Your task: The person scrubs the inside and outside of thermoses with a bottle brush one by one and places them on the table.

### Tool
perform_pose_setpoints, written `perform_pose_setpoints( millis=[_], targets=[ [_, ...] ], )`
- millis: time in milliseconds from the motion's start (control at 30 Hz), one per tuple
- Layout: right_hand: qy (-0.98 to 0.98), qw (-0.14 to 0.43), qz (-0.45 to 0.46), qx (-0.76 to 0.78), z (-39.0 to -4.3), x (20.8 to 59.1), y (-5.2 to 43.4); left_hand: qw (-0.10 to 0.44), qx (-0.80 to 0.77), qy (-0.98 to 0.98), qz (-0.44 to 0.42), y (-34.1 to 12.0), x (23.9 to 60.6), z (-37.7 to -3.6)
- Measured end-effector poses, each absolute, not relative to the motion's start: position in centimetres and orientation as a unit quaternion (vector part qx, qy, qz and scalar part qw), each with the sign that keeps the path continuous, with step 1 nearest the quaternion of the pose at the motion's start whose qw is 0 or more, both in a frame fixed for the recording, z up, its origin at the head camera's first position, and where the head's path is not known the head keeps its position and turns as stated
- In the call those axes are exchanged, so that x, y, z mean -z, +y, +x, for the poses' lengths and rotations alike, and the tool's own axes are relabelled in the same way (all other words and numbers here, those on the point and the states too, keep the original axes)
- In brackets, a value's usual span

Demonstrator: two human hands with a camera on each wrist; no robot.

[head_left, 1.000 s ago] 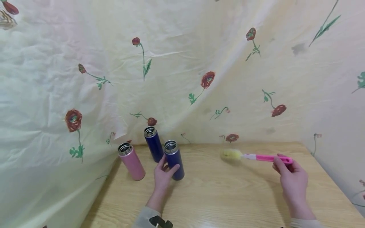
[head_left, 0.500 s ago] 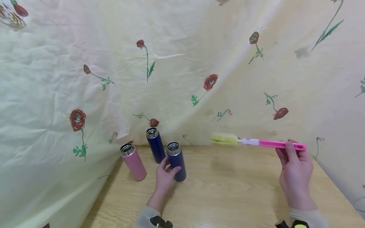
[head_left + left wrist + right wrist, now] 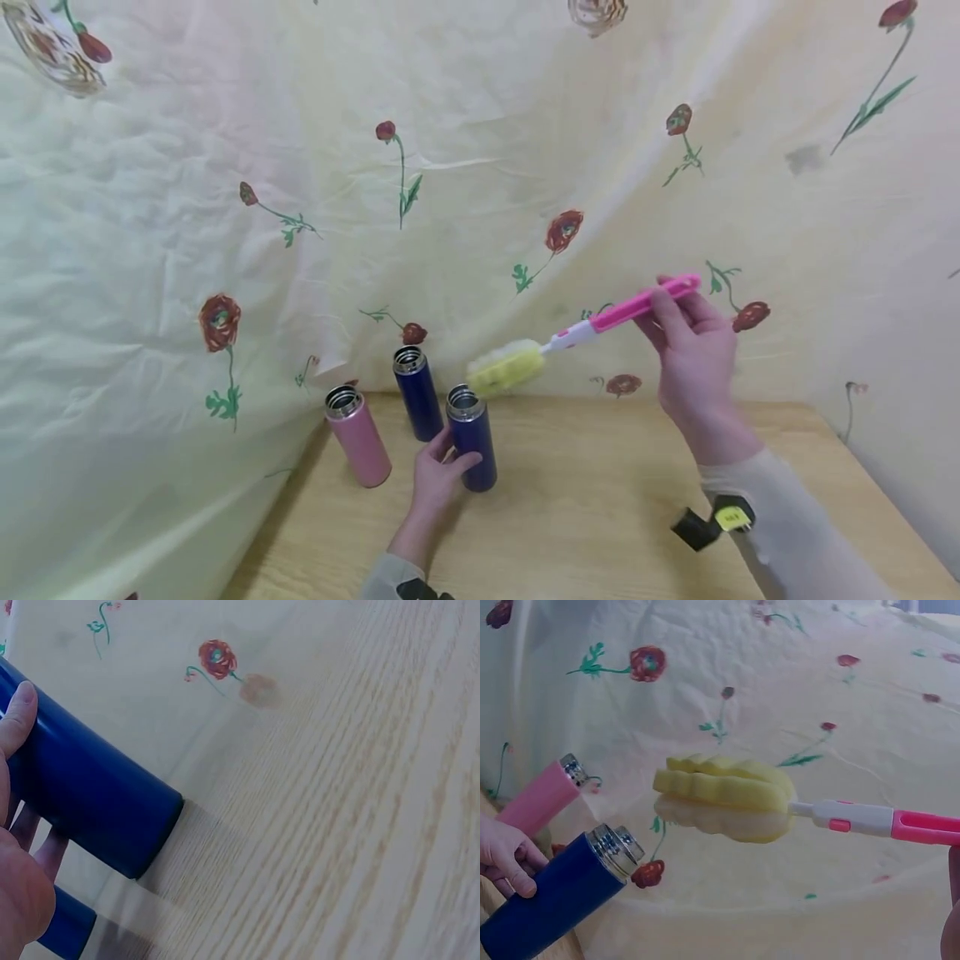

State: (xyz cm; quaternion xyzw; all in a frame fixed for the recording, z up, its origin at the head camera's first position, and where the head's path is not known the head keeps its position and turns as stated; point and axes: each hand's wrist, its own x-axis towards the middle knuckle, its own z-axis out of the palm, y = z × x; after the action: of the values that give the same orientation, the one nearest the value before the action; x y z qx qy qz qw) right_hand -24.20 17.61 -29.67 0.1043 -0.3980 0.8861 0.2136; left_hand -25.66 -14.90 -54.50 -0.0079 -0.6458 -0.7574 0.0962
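Observation:
My left hand [image 3: 437,481] grips a dark blue bottle [image 3: 474,450] that stands upright on the wooden table, its steel mouth uncovered. In the left wrist view the thumb [image 3: 19,716] lies along the bottle's side and other fingers reach behind it. My right hand [image 3: 693,358] holds a bottle brush by its pink handle [image 3: 630,310], raised above the table. The brush's yellow sponge head [image 3: 506,367] points left and down, and overlaps the bottle's rim in the head view. In the right wrist view the sponge head [image 3: 727,799] shows apart from the bottle mouth [image 3: 615,851].
Left of the gripped bottle stand a second dark blue bottle [image 3: 417,396] and a pink bottle [image 3: 358,437], both lidless. A flower-printed cloth [image 3: 450,275] hangs behind and on both sides of the table [image 3: 585,508].
My right hand has lifted the bottle brush and carried it left, tipping the sponge head down toward the gripped bottle. The left hand keeps its hold on that bottle.

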Motion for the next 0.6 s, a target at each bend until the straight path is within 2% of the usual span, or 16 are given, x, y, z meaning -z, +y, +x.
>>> perform_pose_setpoints(
  millis=[233,600],
  targets=[
    [-0.497,0.197,0.128,-0.835,-25.9,28.1,13.8,0.101,0.738,-0.667,-0.011,-15.0,55.1,-25.4],
    [-0.625,0.224,0.161,-0.730,-28.3,27.5,10.0,0.100,0.756,-0.647,-0.002,-14.8,54.9,-25.7]
  ],
)
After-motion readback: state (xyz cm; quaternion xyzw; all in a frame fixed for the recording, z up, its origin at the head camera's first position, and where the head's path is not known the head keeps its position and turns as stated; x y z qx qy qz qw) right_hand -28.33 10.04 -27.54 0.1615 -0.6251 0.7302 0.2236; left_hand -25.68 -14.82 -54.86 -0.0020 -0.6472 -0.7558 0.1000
